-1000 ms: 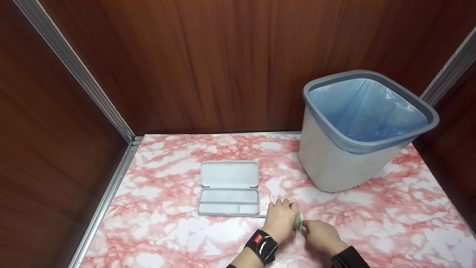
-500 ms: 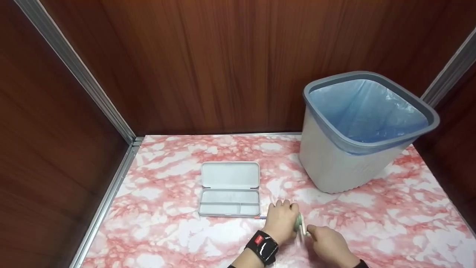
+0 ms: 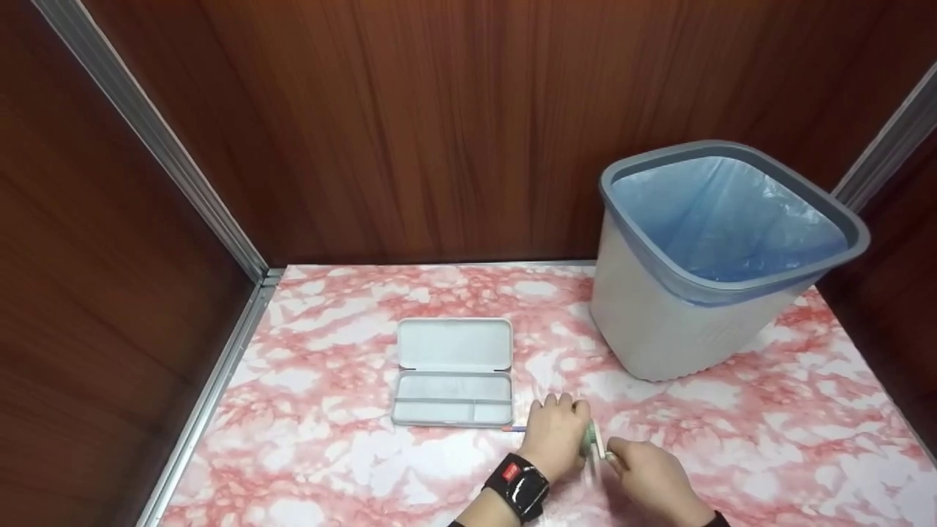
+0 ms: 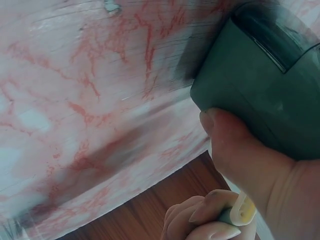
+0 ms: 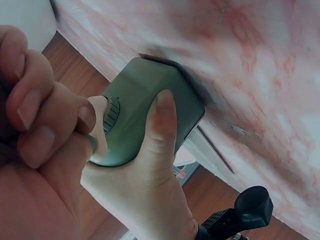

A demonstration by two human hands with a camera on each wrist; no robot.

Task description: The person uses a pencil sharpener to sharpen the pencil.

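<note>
My left hand (image 3: 556, 433) grips a green crank pencil sharpener (image 5: 137, 100) on the table, thumb pressed along its side. In the head view that hand covers most of the sharpener. Curled fingers of my right hand (image 3: 650, 474) pinch the knob of its cream crank (image 5: 100, 132), on the sharpener's right side. The left wrist view shows the dark green body (image 4: 265, 100) large, with the right fingers (image 4: 205, 215) at the crank below it. A thin pencil (image 3: 517, 429) with a reddish end sticks out to the left from under my left hand.
An open grey pencil case (image 3: 454, 344) with divided compartments lies left of my hands, its front right corner close to the pencil. At the back right stands a bin (image 3: 659, 329) with a blue liner. Wooden panels (image 3: 439, 132) enclose the marbled table (image 3: 351, 468).
My right hand has shifted slightly right and down with the crank, which now points down and right and shows more clearly. The left hand keeps its hold on the sharpener.
</note>
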